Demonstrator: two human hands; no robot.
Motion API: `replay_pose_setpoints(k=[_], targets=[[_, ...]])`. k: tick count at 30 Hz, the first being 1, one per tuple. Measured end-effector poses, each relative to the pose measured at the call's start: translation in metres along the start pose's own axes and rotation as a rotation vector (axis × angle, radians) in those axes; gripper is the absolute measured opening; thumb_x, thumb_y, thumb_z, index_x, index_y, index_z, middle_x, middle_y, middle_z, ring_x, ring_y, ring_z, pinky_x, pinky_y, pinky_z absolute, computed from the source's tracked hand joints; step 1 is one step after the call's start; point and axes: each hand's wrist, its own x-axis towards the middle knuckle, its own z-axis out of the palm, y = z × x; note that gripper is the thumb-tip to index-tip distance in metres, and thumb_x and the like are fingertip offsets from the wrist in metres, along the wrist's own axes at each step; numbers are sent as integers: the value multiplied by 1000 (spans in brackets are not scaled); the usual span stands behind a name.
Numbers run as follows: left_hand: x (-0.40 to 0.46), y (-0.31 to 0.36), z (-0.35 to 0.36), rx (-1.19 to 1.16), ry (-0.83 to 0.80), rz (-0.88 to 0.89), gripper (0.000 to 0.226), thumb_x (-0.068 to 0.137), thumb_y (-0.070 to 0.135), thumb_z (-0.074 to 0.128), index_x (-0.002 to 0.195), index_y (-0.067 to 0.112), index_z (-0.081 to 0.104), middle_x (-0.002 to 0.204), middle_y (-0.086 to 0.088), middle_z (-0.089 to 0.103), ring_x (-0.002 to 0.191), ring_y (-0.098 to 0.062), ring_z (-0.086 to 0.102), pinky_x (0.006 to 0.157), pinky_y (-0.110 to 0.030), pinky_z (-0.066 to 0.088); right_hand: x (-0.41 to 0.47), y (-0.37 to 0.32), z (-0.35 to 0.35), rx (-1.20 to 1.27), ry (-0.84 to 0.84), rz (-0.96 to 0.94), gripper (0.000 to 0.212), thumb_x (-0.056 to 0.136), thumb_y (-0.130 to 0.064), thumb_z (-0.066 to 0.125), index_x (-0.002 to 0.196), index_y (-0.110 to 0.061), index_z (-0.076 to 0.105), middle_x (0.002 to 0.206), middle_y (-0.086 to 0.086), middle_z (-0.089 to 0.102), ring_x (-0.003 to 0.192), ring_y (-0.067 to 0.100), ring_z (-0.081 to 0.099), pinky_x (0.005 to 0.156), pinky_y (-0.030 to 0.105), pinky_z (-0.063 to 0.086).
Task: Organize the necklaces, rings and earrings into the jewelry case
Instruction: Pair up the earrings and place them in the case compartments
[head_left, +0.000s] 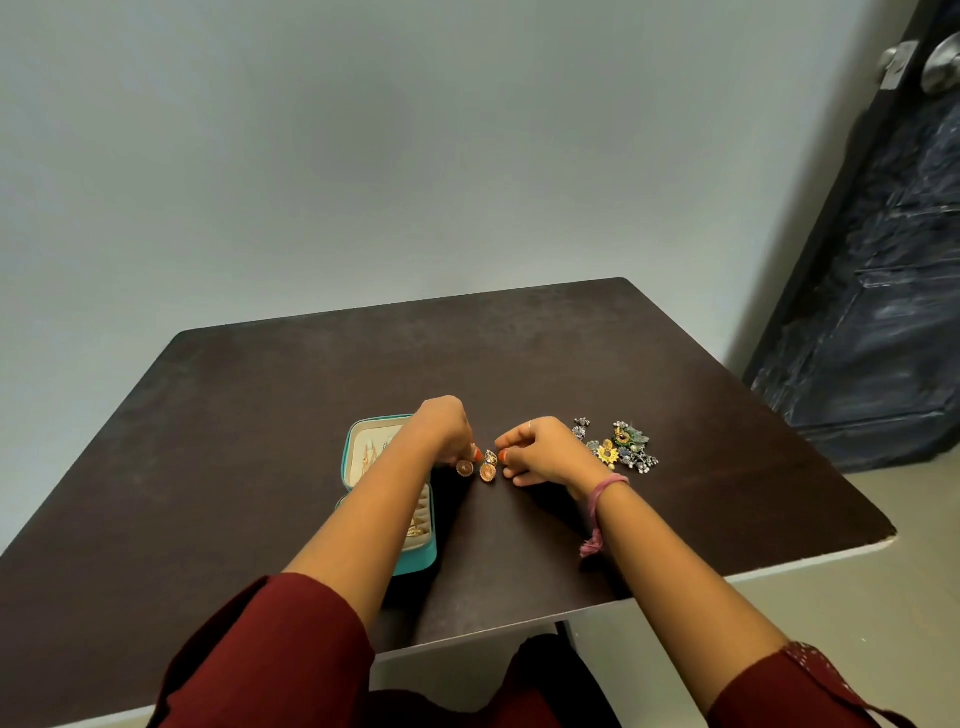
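Observation:
An open teal jewelry case (415, 558) lies on the dark table (260, 415), partly hidden under my left forearm; gold pieces show in its cream compartments. My left hand (444, 428) pinches a round copper-coloured earring (464, 468) just right of the case. My right hand (540, 449) is curled, its thumb and forefinger pinching at a second copper earring (488, 470) that hangs between the two hands. A heap of silver, yellow and green earrings (618, 447) lies right of my right hand.
The table's right edge (810, 561) and chipped corner are close to my right forearm. A dark door (872, 260) with a metal handle stands at the far right. A bare grey wall rises behind the table.

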Motion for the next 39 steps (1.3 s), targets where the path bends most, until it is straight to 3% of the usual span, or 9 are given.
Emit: replay_pose_setpoints(k=[4, 7, 13, 16, 19, 23, 25, 32, 39], targets=[[1, 0, -9, 98, 73, 6, 29, 86, 16, 63, 113, 8, 67, 111, -6, 68, 101, -23, 63, 87, -32, 53, -10, 1, -25, 51, 39, -47, 16, 91, 2, 55, 102, -6, 61, 77, 3, 61, 60, 8, 62, 53, 16, 55], [1, 2, -16, 95, 116, 31, 31, 87, 18, 63, 116, 8, 66, 118, -9, 66, 107, -25, 62, 92, -36, 52, -21, 5, -54, 74, 113, -89, 16, 90, 1, 57, 101, -8, 64, 76, 1, 63, 58, 5, 64, 54, 17, 54], [-8, 29, -10, -120, 207, 127, 19, 86, 11, 57, 96, 10, 73, 98, -7, 70, 89, -22, 66, 82, -30, 54, -36, 33, -112, 14, 401, -242, 16, 89, -4, 61, 97, -16, 70, 73, 1, 66, 60, 8, 59, 57, 19, 47], [-22, 55, 9, -215, 177, 221, 24, 83, 8, 51, 87, 13, 74, 73, -1, 67, 63, -8, 60, 70, -20, 50, -39, 47, -126, -49, 467, -263, 14, 90, -9, 61, 98, -15, 70, 71, 1, 64, 63, 8, 57, 64, 19, 43], [-27, 76, 37, -285, 110, 239, 23, 83, 7, 49, 77, 16, 70, 65, -1, 66, 42, -1, 53, 63, -19, 53, -37, 58, -131, -159, 447, -232, 12, 90, -14, 63, 98, -17, 71, 83, -2, 68, 74, 8, 60, 71, 21, 44], [-24, 92, 71, -358, 144, 263, 13, 87, 15, 60, 95, 12, 69, 101, -8, 70, 91, -20, 66, 85, -30, 52, -30, 58, -132, -340, 412, -185, 10, 88, -19, 65, 96, -20, 72, 90, -4, 68, 84, 10, 62, 80, 24, 46], [-22, 98, 80, -340, 195, 270, 17, 88, 21, 61, 102, 15, 68, 108, -4, 67, 101, -21, 62, 87, -32, 51, -26, 53, -131, -423, 384, -165, 8, 88, -22, 65, 92, -21, 72, 88, -3, 69, 84, 10, 63, 80, 25, 48], [-16, 115, 86, -158, 192, 230, 18, 91, 19, 54, 99, 14, 69, 108, -9, 65, 98, -27, 62, 72, -32, 48, -14, 34, -127, -626, 329, 40, 23, 78, -44, 71, 68, -23, 67, 76, -7, 67, 85, 17, 63, 86, 39, 51], [-12, 114, 91, -202, 201, 172, 20, 88, 11, 50, 97, 7, 67, 104, -9, 65, 92, -30, 62, 67, -33, 46, -8, 27, -125, -591, 273, 113, 22, 76, -33, 72, 72, -11, 72, 84, 3, 72, 85, 20, 66, 81, 35, 52]])
